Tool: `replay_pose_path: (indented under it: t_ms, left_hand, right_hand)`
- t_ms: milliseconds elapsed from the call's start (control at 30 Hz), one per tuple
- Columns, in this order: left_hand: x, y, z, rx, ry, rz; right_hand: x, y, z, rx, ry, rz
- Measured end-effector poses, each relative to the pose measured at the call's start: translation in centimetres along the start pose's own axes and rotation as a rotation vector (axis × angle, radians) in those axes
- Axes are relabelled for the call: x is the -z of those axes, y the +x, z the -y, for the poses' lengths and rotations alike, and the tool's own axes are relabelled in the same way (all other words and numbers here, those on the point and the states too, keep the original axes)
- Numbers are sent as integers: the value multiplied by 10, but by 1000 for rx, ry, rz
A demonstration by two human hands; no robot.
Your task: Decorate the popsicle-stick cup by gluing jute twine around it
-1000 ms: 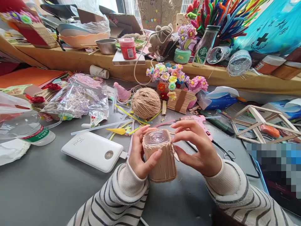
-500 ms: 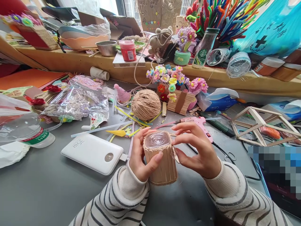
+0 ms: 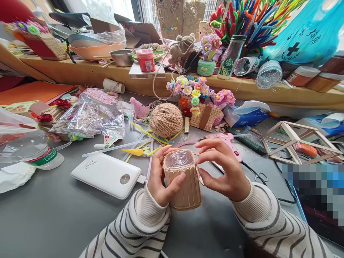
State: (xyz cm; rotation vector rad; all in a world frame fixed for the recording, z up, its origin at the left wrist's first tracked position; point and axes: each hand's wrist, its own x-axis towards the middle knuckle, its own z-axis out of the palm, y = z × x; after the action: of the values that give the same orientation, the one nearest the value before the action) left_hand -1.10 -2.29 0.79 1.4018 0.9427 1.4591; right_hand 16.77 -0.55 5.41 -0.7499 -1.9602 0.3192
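A small pot clad in wooden craft sticks point(image 3: 186, 186) stands upside down on the grey table point(image 3: 53, 215), its clear plastic bottom facing up and twine wound round its lower edge. My left hand point(image 3: 161, 179) wraps the pot's left side, thumb across the front. My right hand point(image 3: 225, 168) touches its right side, fingertips at the top rim and thumb pressing a frayed twine end against the sticks. A pink glue gun point(image 3: 228, 141) lies just behind my right hand. A ball of jute twine point(image 3: 166, 120) sits behind the pot.
A white power bank point(image 3: 106, 174) lies left of the pot, with a crumpled cellophane bag point(image 3: 88, 113) and clear bottle point(image 3: 24, 148) further left. A pipe-cleaner flower basket point(image 3: 200, 104), tissue pack point(image 3: 247, 114) and wooden stick frame point(image 3: 295, 139) stand behind and right. A cluttered wooden shelf point(image 3: 88, 71) spans the back.
Almost nothing: both hands keep their hold on the pot, and the right fingers shift slightly at the rim. The view tilts a little.
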Motion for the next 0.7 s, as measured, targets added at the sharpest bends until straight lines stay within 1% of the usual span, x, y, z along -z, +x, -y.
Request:
replay_pose_path:
  t_ms: [67,133,200,300,400,467,600,700]
  left_hand:
    - [2,0,1,-107,13,33]
    - [3,-1,2,-248,40,52]
    - [2,-3,3,-373,100,34]
    - [0,-5,2,-469,222,-28]
    - [-3,-6,-1,-531,279,-88]
    - [-3,-6,-2,-575,290,-100]
    - [-2,-7,-4,-631,312,-75]
    - [-3,-8,-5,-628,320,-94]
  right_hand:
    - [8,2,0,-14,63,52]
    - [18,4,-2,-40,159,147]
    - [28,6,-4,-113,265,253]
    - [36,6,-8,-208,419,393]
    - [34,4,-8,-215,481,500]
    - [30,4,-7,-213,489,531]
    - [24,4,-4,-209,504,532]
    - [23,4,-5,-175,511,524]
